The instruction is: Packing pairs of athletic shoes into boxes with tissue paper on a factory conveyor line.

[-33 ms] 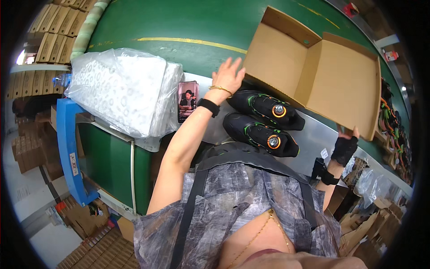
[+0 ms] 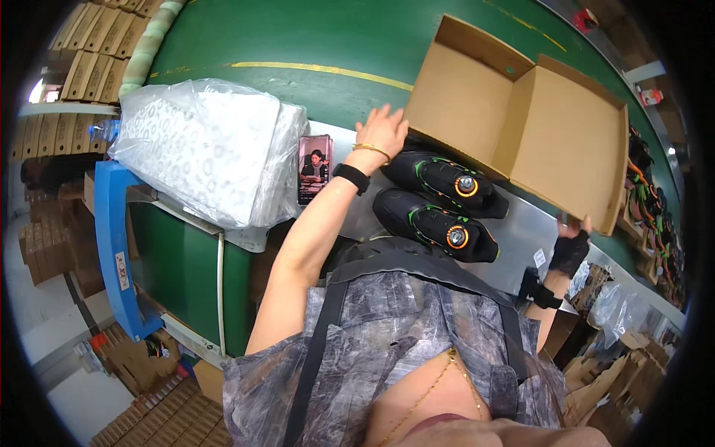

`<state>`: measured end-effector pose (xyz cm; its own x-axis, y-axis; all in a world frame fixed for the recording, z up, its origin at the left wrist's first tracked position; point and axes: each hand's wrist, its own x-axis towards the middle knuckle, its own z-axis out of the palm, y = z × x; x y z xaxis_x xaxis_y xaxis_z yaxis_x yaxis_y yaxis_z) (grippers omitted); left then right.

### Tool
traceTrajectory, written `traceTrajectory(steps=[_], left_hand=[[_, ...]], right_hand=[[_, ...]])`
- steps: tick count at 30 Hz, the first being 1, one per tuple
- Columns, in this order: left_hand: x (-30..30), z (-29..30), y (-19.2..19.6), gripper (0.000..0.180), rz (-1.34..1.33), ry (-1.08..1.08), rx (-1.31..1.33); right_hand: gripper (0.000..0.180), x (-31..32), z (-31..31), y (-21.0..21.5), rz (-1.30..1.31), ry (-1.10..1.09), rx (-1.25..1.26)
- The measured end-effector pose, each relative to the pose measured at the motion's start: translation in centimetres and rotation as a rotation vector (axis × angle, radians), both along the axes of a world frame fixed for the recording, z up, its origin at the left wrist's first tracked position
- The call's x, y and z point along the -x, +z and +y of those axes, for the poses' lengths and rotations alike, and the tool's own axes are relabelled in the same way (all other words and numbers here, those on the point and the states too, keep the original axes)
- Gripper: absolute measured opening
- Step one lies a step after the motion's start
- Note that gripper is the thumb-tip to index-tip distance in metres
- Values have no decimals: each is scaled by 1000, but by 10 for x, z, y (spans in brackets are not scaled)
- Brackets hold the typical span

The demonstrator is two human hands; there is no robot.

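Note:
An opened brown cardboard shoe box (image 2: 573, 134) lies beyond two black shoes with green accents and orange-ringed dials. The farther shoe (image 2: 447, 179) and the nearer shoe (image 2: 428, 223) rest side by side on a metal surface, toes to the right. My left hand (image 2: 382, 132) is open beside the box's left edge, fingers stretched out and nothing in them. At the near edge of the box's right half, my right hand (image 2: 571, 249), in a black fingerless glove, pinches the cardboard; its fingers are partly blurred.
Left of my left arm lie a plastic-wrapped stack of patterned white sheets (image 2: 208, 149) and a phone (image 2: 315, 167) with its screen lit. A blue frame (image 2: 115, 246) stands at the left. More shoes (image 2: 652, 201) line the right side of the green conveyor belt (image 2: 320, 37).
The right half of the box has shifted slightly left, and my right hand with it. My left hand's fingers have drawn in a little; the shoes stay in place.

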<state>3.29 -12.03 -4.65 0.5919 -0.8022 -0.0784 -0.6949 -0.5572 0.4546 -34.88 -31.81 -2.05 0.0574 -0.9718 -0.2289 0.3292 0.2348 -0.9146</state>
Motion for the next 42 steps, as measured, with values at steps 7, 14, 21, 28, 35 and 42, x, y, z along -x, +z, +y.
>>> traceTrajectory(steps=[7,14,21,28,35,42], left_hand=[[-20,64,-9,36,236,168,557],[-137,199,46,24,223,788,1099],[-222,292,-43,54,-271,531,-181],[-192,244,-8,82,-138,752,-420],[-202,260,-9,36,-164,838,-195],[-232,288,-19,19,-191,925,-83]], right_hand=[[47,63,70,-129,1749,105,347],[41,82,63,-128,1526,-120,428],[39,-30,35,-14,470,-59,574],[61,-170,86,63,684,305,872],[55,-153,94,46,777,395,689],[47,-119,91,37,845,399,668]])
